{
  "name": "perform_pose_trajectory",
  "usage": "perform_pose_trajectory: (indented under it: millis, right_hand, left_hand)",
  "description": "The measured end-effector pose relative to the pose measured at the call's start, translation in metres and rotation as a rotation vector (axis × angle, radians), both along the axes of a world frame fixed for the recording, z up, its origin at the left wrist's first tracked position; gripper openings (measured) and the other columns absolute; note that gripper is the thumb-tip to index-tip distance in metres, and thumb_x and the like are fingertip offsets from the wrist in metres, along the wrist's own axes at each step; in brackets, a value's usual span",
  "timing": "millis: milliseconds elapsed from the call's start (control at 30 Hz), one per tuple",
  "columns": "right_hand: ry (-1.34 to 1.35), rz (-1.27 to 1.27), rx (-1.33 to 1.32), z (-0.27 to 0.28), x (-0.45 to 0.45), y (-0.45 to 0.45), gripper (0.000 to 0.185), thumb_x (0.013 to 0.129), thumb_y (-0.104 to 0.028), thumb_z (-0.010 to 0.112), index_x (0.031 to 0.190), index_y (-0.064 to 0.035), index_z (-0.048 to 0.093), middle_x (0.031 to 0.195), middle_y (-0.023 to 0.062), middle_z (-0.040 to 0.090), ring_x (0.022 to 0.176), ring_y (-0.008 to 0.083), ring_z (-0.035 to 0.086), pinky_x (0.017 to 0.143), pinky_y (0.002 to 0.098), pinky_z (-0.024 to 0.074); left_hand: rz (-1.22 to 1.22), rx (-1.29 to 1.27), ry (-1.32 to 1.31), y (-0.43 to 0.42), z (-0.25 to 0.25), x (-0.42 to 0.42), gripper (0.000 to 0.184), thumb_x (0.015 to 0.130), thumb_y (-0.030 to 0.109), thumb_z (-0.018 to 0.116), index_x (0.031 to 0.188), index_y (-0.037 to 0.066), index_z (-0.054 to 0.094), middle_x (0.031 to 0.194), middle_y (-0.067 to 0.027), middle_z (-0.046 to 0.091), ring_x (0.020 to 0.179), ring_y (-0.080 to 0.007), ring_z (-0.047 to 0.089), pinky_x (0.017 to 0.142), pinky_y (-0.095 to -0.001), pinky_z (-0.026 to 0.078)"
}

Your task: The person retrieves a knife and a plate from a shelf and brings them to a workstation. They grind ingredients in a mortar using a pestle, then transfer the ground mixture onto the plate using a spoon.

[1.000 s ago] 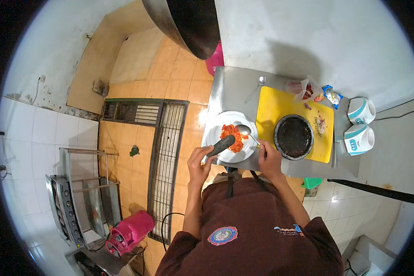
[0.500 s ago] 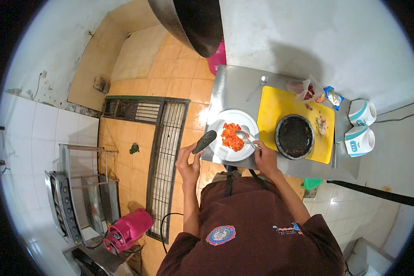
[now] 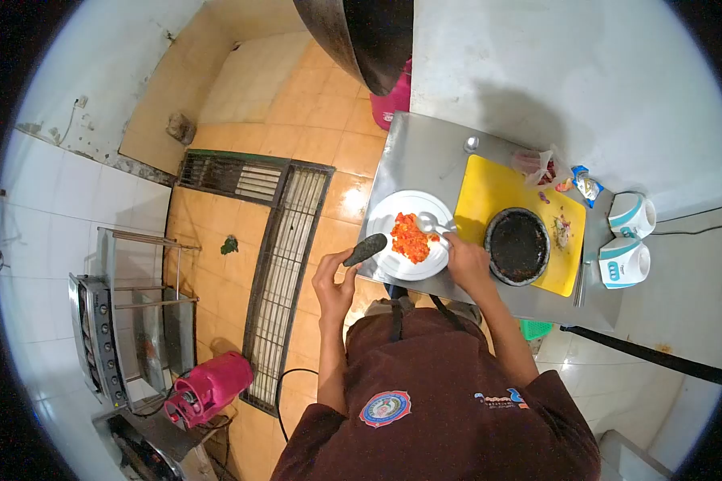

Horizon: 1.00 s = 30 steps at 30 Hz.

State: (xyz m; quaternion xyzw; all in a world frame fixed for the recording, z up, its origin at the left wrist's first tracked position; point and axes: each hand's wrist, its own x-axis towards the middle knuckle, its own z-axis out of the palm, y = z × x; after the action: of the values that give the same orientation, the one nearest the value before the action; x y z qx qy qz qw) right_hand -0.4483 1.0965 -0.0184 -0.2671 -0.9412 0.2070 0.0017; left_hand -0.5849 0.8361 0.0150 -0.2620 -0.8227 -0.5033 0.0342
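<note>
My left hand point(image 3: 334, 282) is closed around the lower end of a dark stone pestle point(image 3: 366, 250), held at the near left rim of a white plate point(image 3: 401, 267). Chopped or crushed red chili paste point(image 3: 410, 239) lies in a heap on the plate. In my right hand point(image 3: 466, 261) is a metal spoon point(image 3: 433, 224), its bowl over the right side of the heap; whether it touches the paste I cannot tell. To the right, a stone mortar point(image 3: 517, 246) with dark red residue inside stands on a yellow cutting board point(image 3: 475, 183).
On the steel table point(image 3: 405, 152) lie another spoon point(image 3: 471, 144), a plastic bag point(image 3: 540, 167) and a blue packet point(image 3: 587, 186). Two white-and-teal boxes point(image 3: 624, 263) stand at the right. Scraps point(image 3: 563, 231) lie on the board. A pink gas cylinder point(image 3: 217, 385) stands lower left on the floor.
The spoon in my right hand has shifted slightly up over the chili heap. My left hand and the pestle have stayed nearly in place. The camera view has tilted a little.
</note>
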Motion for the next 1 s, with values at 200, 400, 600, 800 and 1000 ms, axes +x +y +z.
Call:
perform_pose_trajectory:
  millis: [200, 400, 600, 800, 1000]
  right_hand:
    - [0.013, 0.004, 0.012, -0.018, 0.005, -0.007, 0.039, 0.096, -0.017, 0.052, 0.132, -0.0260, 0.066, 0.082, 0.0171, 0.073, 0.073, 0.0371, 0.072, 0.064, 0.0509, 0.0537]
    - [0.015, 0.050, -0.017, -0.015, 0.022, -0.013, 0.040, 0.095, -0.015, 0.054, 0.131, -0.0262, 0.067, 0.082, 0.0190, 0.072, 0.072, 0.0379, 0.070, 0.064, 0.0523, 0.0536]
    - [0.013, -0.054, -0.059, -0.018, 0.030, -0.014, 0.038, 0.095, -0.013, 0.055, 0.129, -0.0241, 0.067, 0.081, 0.0216, 0.071, 0.074, 0.0395, 0.070, 0.067, 0.0544, 0.0532]
    - [0.080, -0.079, -0.166, -0.023, 0.026, -0.018, 0.032, 0.098, -0.016, 0.056, 0.127, -0.0212, 0.068, 0.082, 0.0230, 0.070, 0.075, 0.0413, 0.069, 0.071, 0.0541, 0.0530]
    - [0.190, -0.022, -0.195, -0.027, 0.022, -0.027, 0.032, 0.097, -0.015, 0.058, 0.127, -0.0220, 0.068, 0.076, 0.0229, 0.068, 0.073, 0.0405, 0.069, 0.068, 0.0532, 0.0527]
  left_hand:
    - [-0.048, 0.004, 0.030, 0.012, 0.002, -0.004, 0.031, 0.078, -0.004, 0.080, 0.107, -0.001, 0.072, 0.099, -0.0157, 0.072, 0.090, -0.0293, 0.069, 0.080, -0.0370, 0.054]
    - [-0.064, 0.013, 0.015, 0.014, -0.008, -0.005, 0.030, 0.078, -0.002, 0.082, 0.107, -0.001, 0.072, 0.098, -0.0156, 0.072, 0.089, -0.0295, 0.069, 0.080, -0.0369, 0.054]
    - [-0.034, 0.033, 0.004, 0.007, -0.005, 0.000, 0.030, 0.078, -0.001, 0.082, 0.106, -0.001, 0.073, 0.099, -0.0159, 0.072, 0.091, -0.0298, 0.070, 0.080, -0.0369, 0.055]
    - [-0.043, 0.016, 0.008, 0.005, -0.005, 0.001, 0.030, 0.079, 0.000, 0.082, 0.107, -0.001, 0.073, 0.100, -0.0158, 0.073, 0.091, -0.0299, 0.070, 0.080, -0.0366, 0.055]
    - [-0.039, 0.014, -0.014, 0.007, -0.007, 0.001, 0.029, 0.079, 0.000, 0.082, 0.106, 0.000, 0.073, 0.100, -0.0153, 0.072, 0.091, -0.0296, 0.070, 0.080, -0.0365, 0.055]
